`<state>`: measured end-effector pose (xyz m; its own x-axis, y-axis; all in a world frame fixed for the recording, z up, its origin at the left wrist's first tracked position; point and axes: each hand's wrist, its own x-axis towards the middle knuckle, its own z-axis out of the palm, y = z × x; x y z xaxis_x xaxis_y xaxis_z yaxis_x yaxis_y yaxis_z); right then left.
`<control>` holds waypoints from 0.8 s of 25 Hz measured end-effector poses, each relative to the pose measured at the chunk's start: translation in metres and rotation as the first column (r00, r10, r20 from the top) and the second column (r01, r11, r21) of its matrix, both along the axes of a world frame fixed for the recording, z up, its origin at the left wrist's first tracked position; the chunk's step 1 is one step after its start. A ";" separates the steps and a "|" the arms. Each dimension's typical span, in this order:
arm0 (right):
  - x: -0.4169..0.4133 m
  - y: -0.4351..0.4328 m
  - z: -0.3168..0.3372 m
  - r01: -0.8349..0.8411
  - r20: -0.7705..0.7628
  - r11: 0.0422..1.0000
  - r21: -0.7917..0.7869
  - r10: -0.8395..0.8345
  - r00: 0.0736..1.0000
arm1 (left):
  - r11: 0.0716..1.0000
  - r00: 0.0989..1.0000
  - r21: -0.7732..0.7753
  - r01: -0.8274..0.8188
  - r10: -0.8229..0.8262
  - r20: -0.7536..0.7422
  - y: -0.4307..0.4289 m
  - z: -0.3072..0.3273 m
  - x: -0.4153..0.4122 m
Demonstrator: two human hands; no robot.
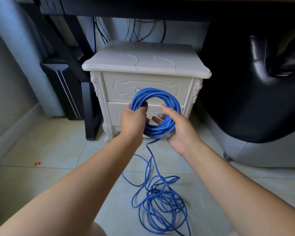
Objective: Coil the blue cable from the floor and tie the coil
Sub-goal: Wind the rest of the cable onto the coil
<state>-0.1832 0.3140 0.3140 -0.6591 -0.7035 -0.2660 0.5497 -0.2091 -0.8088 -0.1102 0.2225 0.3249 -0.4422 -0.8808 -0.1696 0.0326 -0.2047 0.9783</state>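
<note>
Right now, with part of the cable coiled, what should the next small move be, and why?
Probably draw up another loop. The coil sits gripped by the left hand and cradled in the right hand, while a loose tangle lies on the floor, so tying looks premature.

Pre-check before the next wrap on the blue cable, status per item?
1. Coil held off the floor by both hands: ok.
2. Left hand grip closed around the coil's left side: ok.
3. Right hand cradling the lower right of the coil, fingers loosely curled: ok.
4. Clear plug pinned against the right palm: ok.
5. Slack all wound in: not ok, a loose pile lies on the floor tiles.
6. Pile free of knots: cannot tell, loops overlap.
7. Tie at hand: cannot tell.
</note>
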 end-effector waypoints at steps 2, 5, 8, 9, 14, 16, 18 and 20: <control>-0.003 0.002 0.001 0.075 -0.052 0.995 0.062 -0.072 0.996 | 0.996 0.998 0.064 0.068 -0.068 0.001 0.006 -0.005 0.001; -0.011 0.004 0.004 0.168 -0.156 0.973 0.161 -0.143 0.977 | 0.961 0.970 0.132 0.242 -0.243 -0.003 0.002 -0.003 0.006; -0.018 0.005 0.007 0.166 -0.217 0.970 0.179 -0.126 0.968 | 0.936 0.933 0.030 0.352 -0.353 0.076 -0.010 0.001 0.009; -0.020 0.006 0.008 0.137 -0.271 0.970 0.201 -0.079 0.959 | 0.924 0.925 -0.078 0.374 -0.364 0.109 -0.013 0.002 0.011; -0.023 0.013 0.018 0.000 -0.615 0.874 0.486 0.343 0.710 | 0.677 0.805 -0.438 0.592 -0.471 0.360 -0.022 0.004 0.016; -0.021 0.013 0.020 0.003 -0.639 0.846 0.533 0.401 0.656 | 0.664 0.780 -0.422 0.617 -0.447 0.438 -0.019 0.003 0.015; -0.019 0.013 0.020 -0.020 -0.610 0.854 0.520 0.387 0.691 | 0.699 0.796 -0.408 0.587 -0.408 0.446 -0.015 0.002 0.013; -0.022 0.015 0.019 -0.110 -0.524 0.905 0.411 0.333 0.784 | 0.733 0.838 -0.437 0.522 -0.343 0.425 -0.017 0.001 0.009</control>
<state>-0.2051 0.3286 0.3331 -0.6020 -0.7858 -0.1419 -0.0405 0.2075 -0.9774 -0.1010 0.2060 0.3258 -0.8026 -0.5931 0.0631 -0.2369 0.4141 0.8789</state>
